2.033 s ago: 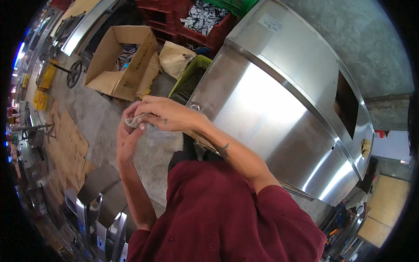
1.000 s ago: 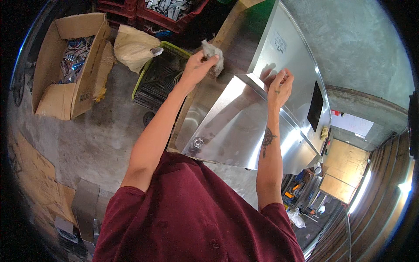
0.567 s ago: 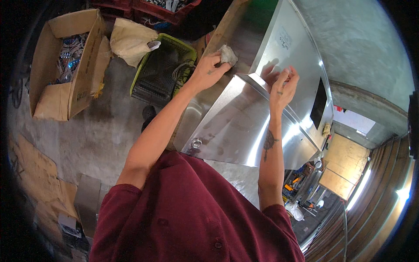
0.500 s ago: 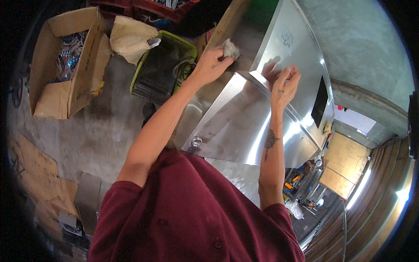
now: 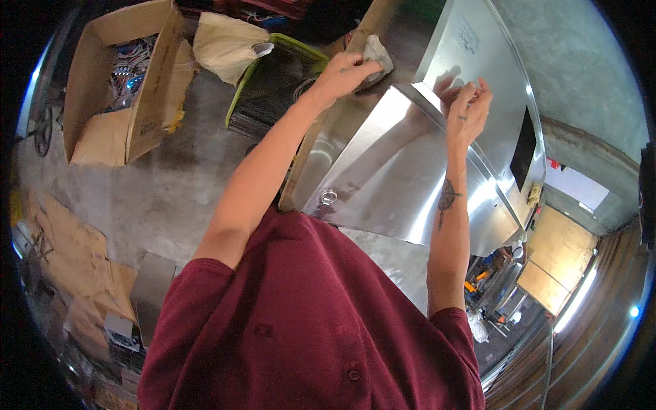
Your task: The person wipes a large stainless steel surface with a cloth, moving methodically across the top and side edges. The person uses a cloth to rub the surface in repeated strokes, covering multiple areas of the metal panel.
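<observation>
In my left hand (image 5: 345, 76) is a crumpled grey rag (image 5: 377, 60), pinched between thumb and fingers above the wooden tabletop edge. My right hand (image 5: 470, 109) is raised beside an upright shiny metal panel (image 5: 473, 51), its fingers loosely bent and apart; nothing shows in them. Whether it touches the panel is unclear, though its dark reflection lies close by. Between my forearms sits a stainless steel box (image 5: 389, 164) with smooth faces, a few smudges and a round ring fitting (image 5: 329, 197) near its lower left corner. The panel joins or stands against this box.
Left of the table, a cardboard box (image 5: 147, 96) of wires and small parts stands on the floor. Beside it are a yellow-rimmed black basket (image 5: 236, 102) and a tan bag (image 5: 225, 44). Flattened cardboard (image 5: 68, 232) lies lower left; tools (image 5: 482, 277) lie at right.
The whole view has shifted, so the scene sits a little higher and further right. The rag remains in my left hand, and my right hand stays beside the panel with fingers slightly more bent.
</observation>
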Available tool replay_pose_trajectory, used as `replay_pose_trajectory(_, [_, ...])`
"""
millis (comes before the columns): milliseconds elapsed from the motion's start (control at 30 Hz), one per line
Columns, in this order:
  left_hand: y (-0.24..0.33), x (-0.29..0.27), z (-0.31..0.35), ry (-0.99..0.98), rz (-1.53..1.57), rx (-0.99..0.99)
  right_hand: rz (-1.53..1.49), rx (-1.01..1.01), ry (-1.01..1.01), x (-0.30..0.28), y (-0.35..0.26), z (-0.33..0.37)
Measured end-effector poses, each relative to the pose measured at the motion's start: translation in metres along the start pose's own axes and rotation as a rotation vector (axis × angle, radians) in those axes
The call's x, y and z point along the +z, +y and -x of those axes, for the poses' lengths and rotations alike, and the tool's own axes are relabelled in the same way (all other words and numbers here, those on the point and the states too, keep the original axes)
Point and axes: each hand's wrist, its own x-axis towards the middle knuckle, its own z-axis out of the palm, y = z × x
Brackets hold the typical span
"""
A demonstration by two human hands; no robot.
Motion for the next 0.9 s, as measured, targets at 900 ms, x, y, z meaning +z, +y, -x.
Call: replay_pose_trajectory(900, [-0.058, -0.111, 0.073, 0.403, 0.853, -0.074, 0.066, -0.177, 0.09, 0.008, 0.013, -0.004])
